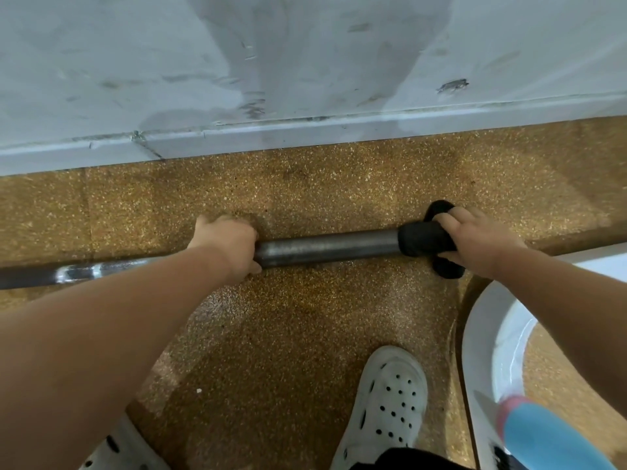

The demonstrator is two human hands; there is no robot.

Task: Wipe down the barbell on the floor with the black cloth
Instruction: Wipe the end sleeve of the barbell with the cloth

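The barbell (325,247) lies on the speckled brown floor (288,334), running across the middle of the frame from the left edge toward the right, parallel to the pale wall (305,62) that fills the upper part. The left hand (227,244) is clenched around the thick dark sleeve of the bar, left of center. The right hand (475,240) grips the bar through the black cloth (422,239), which is wrapped around the sleeve at the right of the frame, with loose ends sticking out above and below the fingers. Bare metal shows between the two hands. A white perforated clog (386,408) stands on the floor at the lower center. A white curved object (488,334) sits at the lower right.
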